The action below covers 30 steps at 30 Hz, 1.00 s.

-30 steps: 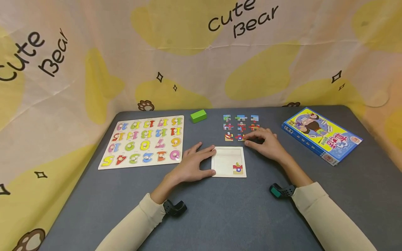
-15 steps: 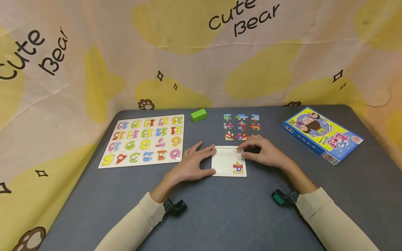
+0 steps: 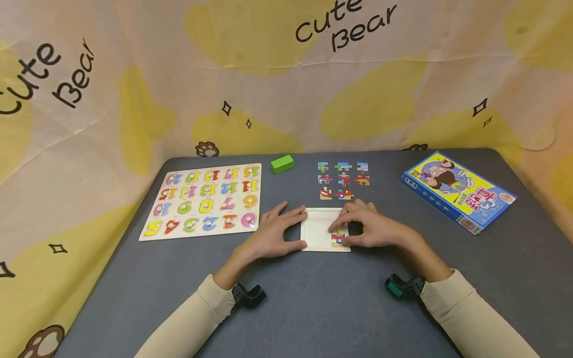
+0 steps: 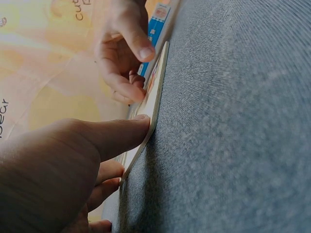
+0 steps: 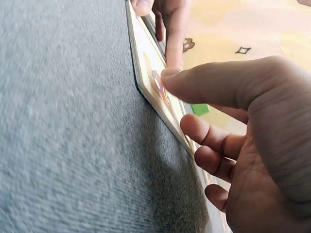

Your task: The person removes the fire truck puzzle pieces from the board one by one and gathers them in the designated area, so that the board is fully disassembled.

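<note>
A pale wooden puzzle tray (image 3: 320, 233) lies flat before me, with a red and yellow puzzle piece (image 3: 337, 241) in its lower right corner. My left hand (image 3: 273, 236) rests along the tray's left edge, thumb and fingers extended and pressing on the rim. Over the right side, my right hand (image 3: 371, 226) spans the puzzle piece, index fingertip at its upper left and thumb at its lower right. In the right wrist view the thumb (image 5: 175, 80) meets the piece, and the index finger is mostly hidden behind it. Behind the tray lie several loose puzzle pieces (image 3: 343, 180) in rows.
On the left is a number board (image 3: 215, 216) with colourful numerals. A green block (image 3: 282, 164) stands near the table's far edge. At the right lies a blue and yellow box (image 3: 458, 191). A printed curtain (image 3: 277, 89) hangs behind the grey table (image 3: 313, 308).
My right hand has moved from beside the loose pieces down and left onto the piece in the tray. The left hand stays on the tray's edge.
</note>
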Motion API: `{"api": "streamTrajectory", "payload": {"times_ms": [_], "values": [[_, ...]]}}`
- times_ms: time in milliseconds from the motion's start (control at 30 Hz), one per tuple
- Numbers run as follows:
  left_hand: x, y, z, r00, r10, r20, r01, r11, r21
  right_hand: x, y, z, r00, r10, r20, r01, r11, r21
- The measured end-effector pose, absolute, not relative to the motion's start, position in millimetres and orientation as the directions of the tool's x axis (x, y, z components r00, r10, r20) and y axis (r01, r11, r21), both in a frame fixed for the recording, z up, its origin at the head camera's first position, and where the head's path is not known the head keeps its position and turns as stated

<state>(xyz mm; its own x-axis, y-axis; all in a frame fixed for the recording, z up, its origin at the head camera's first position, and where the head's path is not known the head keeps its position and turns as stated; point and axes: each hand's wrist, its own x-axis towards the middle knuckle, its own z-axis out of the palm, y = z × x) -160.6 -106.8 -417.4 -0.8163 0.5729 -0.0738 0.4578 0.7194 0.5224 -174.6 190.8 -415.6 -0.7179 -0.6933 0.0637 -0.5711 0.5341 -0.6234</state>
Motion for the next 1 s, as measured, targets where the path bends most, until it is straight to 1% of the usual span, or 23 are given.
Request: {"api": "streamTrajectory", "payload": {"times_ms": [100, 433, 1000], "values": [[-160.6, -107.0, -417.2, -0.817, 0.572, -0.073, 0.457, 0.72, 0.523, -172.3, 189.2, -414.3, -0.715, -0.697, 0.054, -0.577, 0.545, -0.608], [-160.2, -106.5, -417.0, -0.819, 0.568, -0.074, 0.451, 0.72, 0.528, -170.4, 188.9, -412.3, -0.708, -0.706, 0.018, -0.567, 0.553, -0.61], [-159.9, -106.8, -415.4, -0.82, 0.567, -0.077, 0.452, 0.724, 0.521, -172.2, 189.8, -410.9, -0.689, -0.725, -0.009, -0.541, 0.522, -0.659]]}}
